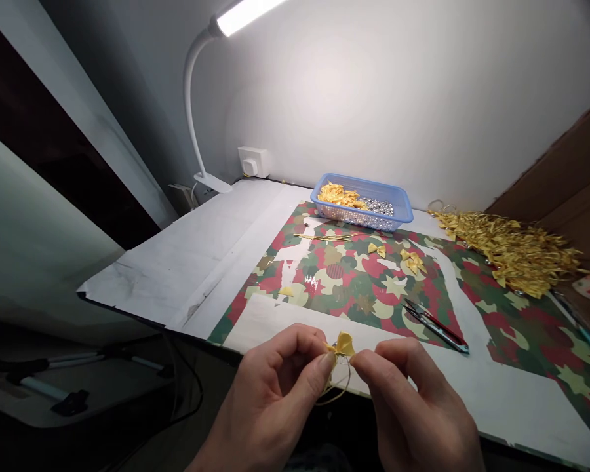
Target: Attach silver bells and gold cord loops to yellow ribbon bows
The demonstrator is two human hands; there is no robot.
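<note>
Head view: left fingers [318,371] are pinching a small yellow fabric bow [345,345], seemingly steadying it, while right fingers [366,364] are meeting beside thin yellow looped cord [348,382], grip unclear.

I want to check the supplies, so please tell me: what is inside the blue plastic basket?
Inside the blue plastic basket, yellow bows are heaped on the left and small silvery pieces lie on the right. What lies deeper is mostly covered.

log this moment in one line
left hand: pinching yellow bow | right hand: beside bow, grip unclear | snips: on table | blue basket: near wall | lamp: lit
</note>
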